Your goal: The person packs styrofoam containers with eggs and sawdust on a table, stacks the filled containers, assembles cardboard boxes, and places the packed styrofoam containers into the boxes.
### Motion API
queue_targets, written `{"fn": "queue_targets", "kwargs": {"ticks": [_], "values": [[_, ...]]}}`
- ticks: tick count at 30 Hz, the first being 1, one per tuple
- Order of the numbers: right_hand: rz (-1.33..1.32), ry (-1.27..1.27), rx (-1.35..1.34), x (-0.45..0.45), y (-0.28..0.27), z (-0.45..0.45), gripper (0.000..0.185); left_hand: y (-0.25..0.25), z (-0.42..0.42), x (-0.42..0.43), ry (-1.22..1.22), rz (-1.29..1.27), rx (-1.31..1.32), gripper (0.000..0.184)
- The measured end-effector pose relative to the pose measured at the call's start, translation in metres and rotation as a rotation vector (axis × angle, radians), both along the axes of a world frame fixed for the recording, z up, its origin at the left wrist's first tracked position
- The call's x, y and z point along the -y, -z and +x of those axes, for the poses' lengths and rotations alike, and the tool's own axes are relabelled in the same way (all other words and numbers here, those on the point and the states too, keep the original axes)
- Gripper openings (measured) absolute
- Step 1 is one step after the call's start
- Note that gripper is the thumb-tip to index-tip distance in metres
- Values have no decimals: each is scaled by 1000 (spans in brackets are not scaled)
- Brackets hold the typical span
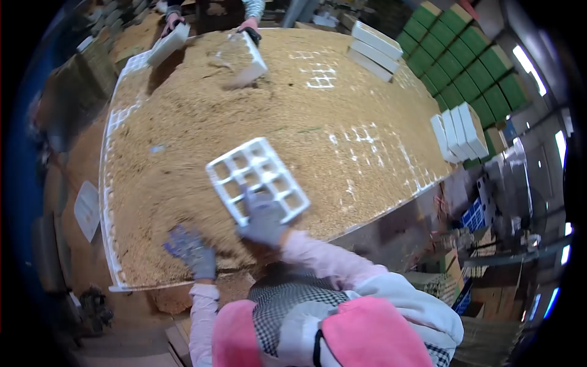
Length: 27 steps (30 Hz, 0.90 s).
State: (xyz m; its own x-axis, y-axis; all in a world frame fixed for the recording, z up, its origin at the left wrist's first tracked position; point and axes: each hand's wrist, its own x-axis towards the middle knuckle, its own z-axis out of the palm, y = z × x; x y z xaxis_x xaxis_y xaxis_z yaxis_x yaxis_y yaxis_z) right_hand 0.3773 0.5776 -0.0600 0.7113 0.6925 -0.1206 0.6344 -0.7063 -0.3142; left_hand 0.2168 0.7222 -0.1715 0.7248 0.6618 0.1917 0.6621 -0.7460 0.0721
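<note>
A large white-rimmed table (105, 202) bears a wide layer of tan, sawdust-like loose material (202, 122). My left hand (192, 252), in a grey-purple glove, rests on this material near the front edge, fingers spread and holding nothing. My right hand (265, 220), also gloved, grips the lower edge of a white compartment tray (262, 164), with a finger reaching over its grid. The tray lies tilted on the loose material, and some of that material shows in its cells. Part of the right hand's fingers is hidden.
Across the table, a co-worker's gloved hands (249, 29) handle two white trays (252, 68). White trays (376, 49) are stacked at the far right, with more white trays (458, 131) at the right edge. Green boxes (465, 67) are piled behind. Grids of buried trays (321, 81) show through.
</note>
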Motion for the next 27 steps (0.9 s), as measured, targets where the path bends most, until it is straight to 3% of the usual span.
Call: {"fn": "queue_targets", "kwargs": {"ticks": [2,5,6,8,9,11,12,15,16,17,19,20,21,22,23,25,27], "values": [[-18,-90,-109,-14,-6,0,94,27,-35,-17,93,-293,130,47],[84,-181,-75,28,16,23,94,71,-83,-52,-75,-575,-903,38],[-12,-57,-1,51,8,43,89,66,-88,-48,-124,-543,-889,38],[-79,325,19,113,46,115,80,51,-79,-35,-198,-469,-615,38],[-159,419,155,148,49,150,85,44,-76,-29,-214,-442,-510,38],[-136,791,22,186,22,213,100,34,-69,-21,-221,-400,-377,39],[-4,831,13,198,29,242,104,31,-66,-20,-216,-381,-339,39],[102,755,-59,141,16,280,102,24,-59,-17,-209,-337,-272,40],[88,658,84,113,25,291,101,21,-57,-16,-206,-326,-259,40],[112,663,-46,83,35,310,106,19,-55,-15,-196,-322,-249,40],[100,500,9,9,26,314,103,15,-49,-13,-185,-313,-233,40],[86,514,-97,-30,18,313,105,14,-48,-10,-175,-307,-224,41],[-23,472,-131,-66,9,309,107,12,-46,-8,-163,-306,-216,41],[-109,446,-83,-98,-4,293,104,11,-47,-4,-156,-296,-208,41],[-30,447,76,-120,8,282,104,8,-44,-2,-143,-292,-203,41],[-40,312,47,-128,14,264,101,1,-40,3,-110,-288,-189,42],[253,85,-8,-101,36,252,97,-7,-34,12,-55,-291,-182,42]]}}
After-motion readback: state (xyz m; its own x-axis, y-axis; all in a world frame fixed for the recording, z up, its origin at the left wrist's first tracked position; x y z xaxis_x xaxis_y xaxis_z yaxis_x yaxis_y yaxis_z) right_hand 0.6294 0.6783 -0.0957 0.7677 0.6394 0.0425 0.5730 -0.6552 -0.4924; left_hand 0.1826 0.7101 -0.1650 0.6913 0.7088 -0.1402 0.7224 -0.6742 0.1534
